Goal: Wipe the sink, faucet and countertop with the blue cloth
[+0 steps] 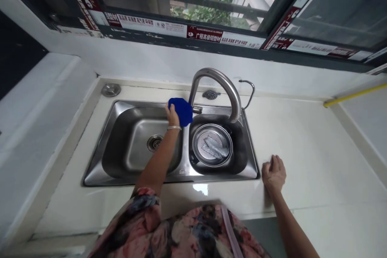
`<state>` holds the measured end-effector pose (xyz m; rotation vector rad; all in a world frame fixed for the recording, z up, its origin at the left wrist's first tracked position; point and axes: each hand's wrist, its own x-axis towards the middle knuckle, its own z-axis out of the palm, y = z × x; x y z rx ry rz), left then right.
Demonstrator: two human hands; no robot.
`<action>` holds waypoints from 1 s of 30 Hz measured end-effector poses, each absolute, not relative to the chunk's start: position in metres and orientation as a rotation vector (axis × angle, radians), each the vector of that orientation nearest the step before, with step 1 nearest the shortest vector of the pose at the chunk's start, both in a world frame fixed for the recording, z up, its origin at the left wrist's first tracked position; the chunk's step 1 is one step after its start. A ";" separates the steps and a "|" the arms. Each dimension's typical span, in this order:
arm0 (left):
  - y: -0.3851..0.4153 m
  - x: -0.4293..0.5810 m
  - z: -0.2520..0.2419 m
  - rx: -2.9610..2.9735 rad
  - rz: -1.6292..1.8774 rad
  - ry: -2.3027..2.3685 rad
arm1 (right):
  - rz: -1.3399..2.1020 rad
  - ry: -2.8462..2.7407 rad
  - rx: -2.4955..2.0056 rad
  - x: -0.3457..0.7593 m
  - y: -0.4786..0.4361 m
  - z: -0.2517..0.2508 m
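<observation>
My left hand [172,116], with a bracelet at the wrist, grips a blue cloth [182,111] at the back rim of the double sink. The cloth lies beside the base of the curved faucet [216,73] and covers most of my fingers. My right hand [274,172] rests on the white counter just right of the sink, its fingers curled in and nothing visible in them. Below my left arm is the larger left basin [137,133] with its drain. A round metal strainer [198,149] sits in the right basin, holding a crumpled, clear-looking wrapper [215,148].
A metal drain plug [111,90] lies at the counter's back left corner. Behind the faucet is a scouring pad [211,94], and a thin curved spout [251,90] stands to the right. A yellow pipe [355,95] runs along the right wall. Windows line the back.
</observation>
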<state>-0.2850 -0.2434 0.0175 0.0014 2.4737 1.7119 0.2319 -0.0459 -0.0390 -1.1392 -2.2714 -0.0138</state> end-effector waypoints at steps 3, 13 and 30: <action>-0.209 -0.260 -0.003 -0.064 1.749 2.515 | -0.016 -2.294 -1.146 0.235 -0.046 -0.039; -0.224 -0.252 -0.027 0.265 1.488 2.714 | -0.052 -2.320 -1.225 0.241 -0.048 -0.038; -0.269 -0.178 0.026 1.095 0.191 2.563 | -0.040 -2.255 -1.141 0.234 -0.041 -0.047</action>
